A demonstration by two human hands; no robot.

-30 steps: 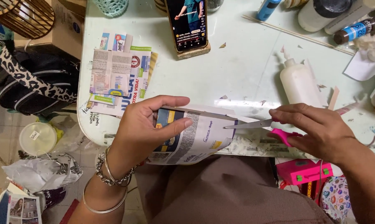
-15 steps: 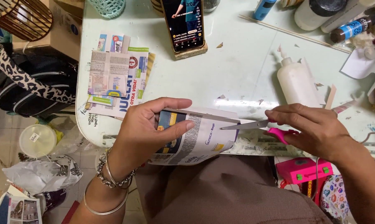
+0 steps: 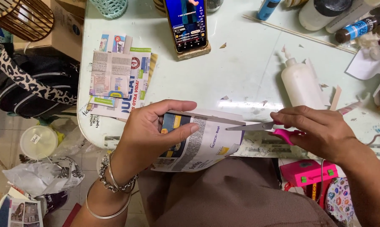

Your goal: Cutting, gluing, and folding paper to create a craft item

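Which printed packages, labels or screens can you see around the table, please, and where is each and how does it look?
Phone: upright at the table's far edge, lit screen, dark frame.
Printed sheet: in the left hand, white, blue and yellow, scissors from the right hand at its edge.
Cut clippings: stacked at table left, white, green, blue.
Glue bottle: white, lying at right.
Labelled tube: blue, far right.

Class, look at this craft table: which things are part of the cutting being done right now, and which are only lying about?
In use:
left hand, holding the printed paper
right hand, working the pink-handled scissors

Lying about:
stack of cut paper pieces
phone on its stand
white glue bottle
pink box
leopard-print bag
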